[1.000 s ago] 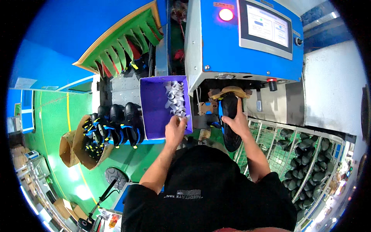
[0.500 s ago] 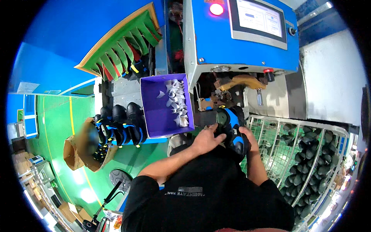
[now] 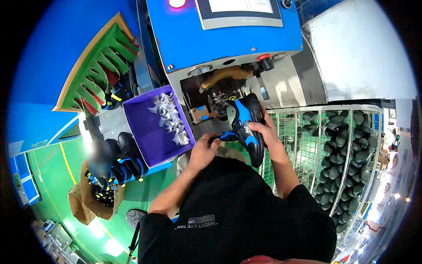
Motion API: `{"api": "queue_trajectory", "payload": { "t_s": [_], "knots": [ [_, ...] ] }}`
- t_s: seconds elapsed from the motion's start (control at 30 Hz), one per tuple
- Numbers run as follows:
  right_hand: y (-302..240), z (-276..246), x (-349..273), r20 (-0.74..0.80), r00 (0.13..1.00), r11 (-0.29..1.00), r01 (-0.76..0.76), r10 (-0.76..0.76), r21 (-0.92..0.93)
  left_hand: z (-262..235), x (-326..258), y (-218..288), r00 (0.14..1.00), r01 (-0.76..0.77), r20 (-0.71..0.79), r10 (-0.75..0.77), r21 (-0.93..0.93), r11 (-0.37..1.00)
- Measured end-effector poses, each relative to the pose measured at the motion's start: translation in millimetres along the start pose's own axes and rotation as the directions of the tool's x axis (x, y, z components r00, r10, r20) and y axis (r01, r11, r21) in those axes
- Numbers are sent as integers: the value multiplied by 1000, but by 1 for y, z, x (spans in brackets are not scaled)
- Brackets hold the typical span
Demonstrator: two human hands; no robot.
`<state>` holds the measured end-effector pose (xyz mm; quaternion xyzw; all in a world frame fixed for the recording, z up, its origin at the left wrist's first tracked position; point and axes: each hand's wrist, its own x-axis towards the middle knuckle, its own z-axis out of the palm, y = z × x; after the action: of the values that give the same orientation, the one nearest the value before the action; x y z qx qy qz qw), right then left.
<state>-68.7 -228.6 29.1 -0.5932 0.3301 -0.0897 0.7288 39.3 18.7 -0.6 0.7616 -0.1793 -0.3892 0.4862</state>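
We record a black shoe (image 3: 247,125) with bright blue panels and a small pale marking on its side. The machine (image 3: 228,39) beside it has a blue housing, a grey lower face, a red lamp (image 3: 177,3) at the top and a red knob (image 3: 263,59). The bin (image 3: 151,132) is purple and holds white pieces (image 3: 170,118). We note a green floor (image 3: 61,176) with yellow lines, a white wire cage (image 3: 325,145) of dark, seemingly black, parts, and a brown carton (image 3: 83,200).
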Motion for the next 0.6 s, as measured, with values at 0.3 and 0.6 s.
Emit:
{"api": "queue_trajectory", "payload": {
  "t_s": [0.3, 0.6],
  "knots": [
    [-27, 39, 50, -15, 983, 533, 86, -183, -842, -25, -4, -44, 998, 61, -4, -61, 129, 990],
    [-30, 104, 66, -28, 982, 277, 25, -188, -960, -31, -7, -15, 996, 11, 82, -25, 164, 986]
  ]
}}
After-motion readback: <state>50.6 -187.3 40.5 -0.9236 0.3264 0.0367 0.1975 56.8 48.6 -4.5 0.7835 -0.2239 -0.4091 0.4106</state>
